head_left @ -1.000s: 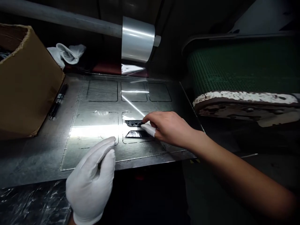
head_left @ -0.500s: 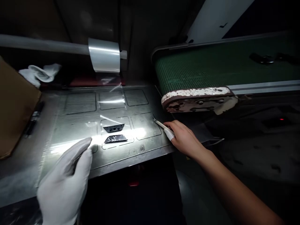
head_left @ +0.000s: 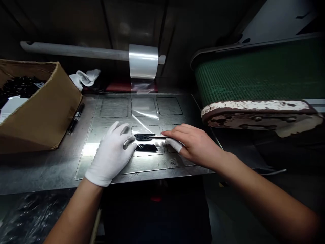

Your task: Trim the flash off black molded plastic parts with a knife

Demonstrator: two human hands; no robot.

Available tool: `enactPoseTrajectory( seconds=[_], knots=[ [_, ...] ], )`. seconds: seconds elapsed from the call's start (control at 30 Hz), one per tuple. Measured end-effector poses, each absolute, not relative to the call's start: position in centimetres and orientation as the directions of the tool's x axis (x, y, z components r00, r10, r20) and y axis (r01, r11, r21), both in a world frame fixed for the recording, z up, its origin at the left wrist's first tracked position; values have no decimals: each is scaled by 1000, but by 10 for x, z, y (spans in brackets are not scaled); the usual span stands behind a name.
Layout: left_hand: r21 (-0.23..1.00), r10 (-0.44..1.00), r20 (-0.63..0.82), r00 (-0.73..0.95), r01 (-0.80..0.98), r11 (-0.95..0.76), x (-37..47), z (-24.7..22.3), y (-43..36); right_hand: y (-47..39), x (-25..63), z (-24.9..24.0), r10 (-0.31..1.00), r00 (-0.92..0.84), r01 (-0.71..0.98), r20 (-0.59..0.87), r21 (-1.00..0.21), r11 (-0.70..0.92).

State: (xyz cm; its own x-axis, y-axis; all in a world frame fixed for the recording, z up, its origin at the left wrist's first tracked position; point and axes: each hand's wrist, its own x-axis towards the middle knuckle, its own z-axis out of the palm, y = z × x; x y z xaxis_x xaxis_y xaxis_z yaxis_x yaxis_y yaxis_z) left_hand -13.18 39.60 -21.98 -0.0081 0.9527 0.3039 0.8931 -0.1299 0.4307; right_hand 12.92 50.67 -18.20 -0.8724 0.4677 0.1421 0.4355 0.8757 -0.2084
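Two small black parts lie one above the other on the metal sheet [head_left: 114, 124]: an upper black part [head_left: 144, 137] and a lower glossy black part [head_left: 146, 147]. My left hand [head_left: 113, 150], in a white glove, has its thumb and forefinger closed at the left end of the upper part. My right hand [head_left: 191, 142], bare except for a white thumb cover, grips a thin tool [head_left: 159, 137]. The tool's tip reaches the right side of the upper part.
Behind the sheet, a roll of clear film [head_left: 144, 62] hangs on a bar [head_left: 83, 51]. At the left are a cardboard box [head_left: 45, 112] of black pieces and a pen [head_left: 75, 118]. A green conveyor belt [head_left: 254, 74] stands at the right.
The view has swung left, showing more of the box. My left hand has reached the upper black part, and my right hand has brought the tool leftward onto it.
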Motion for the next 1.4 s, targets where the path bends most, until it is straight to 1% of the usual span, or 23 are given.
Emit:
enactPoseTrajectory(
  seconds=[0.13,0.27,0.4,0.63,0.83,1.0,1.07,1.13,1.2,1.23,1.3,1.4],
  knots=[
    [435,960,280,-22,894,-107,-133,-222,398,511,95,-175,428,-904,423,-1,-141,895],
    [450,961,272,-56,890,-75,-135,-226,400,514,74,-175,383,-921,388,-71,-94,917],
    [445,969,241,-51,893,-64,-135,-227,400,517,65,-178,354,-931,362,-90,-106,926],
    [454,975,210,-66,890,-38,-134,-222,401,520,70,-176,356,-929,366,-97,-126,922],
    [454,975,211,-69,890,-35,-131,-218,400,526,112,-174,387,-917,395,-98,-84,915],
    [453,975,210,-68,891,-36,-131,-218,398,528,179,-172,469,-880,472,-71,-48,880],
    [464,969,239,-64,884,-56,-131,-218,396,527,207,-176,513,-857,515,-52,-46,856],
    [471,948,313,-50,875,-109,-129,-217,394,525,228,-185,554,-832,553,-5,-69,830],
    [439,934,356,30,877,-195,-124,-214,393,521,239,-199,590,-804,583,73,-100,806],
    [403,935,343,95,884,-237,-120,-212,393,519,241,-207,605,-788,594,115,-116,796],
    [295,937,265,226,906,-302,-112,-209,395,514,238,-221,630,-755,611,181,-154,776],
    [117,937,168,307,937,-328,-100,-209,398,506,229,-238,666,-699,624,261,-232,746]
  ],
)
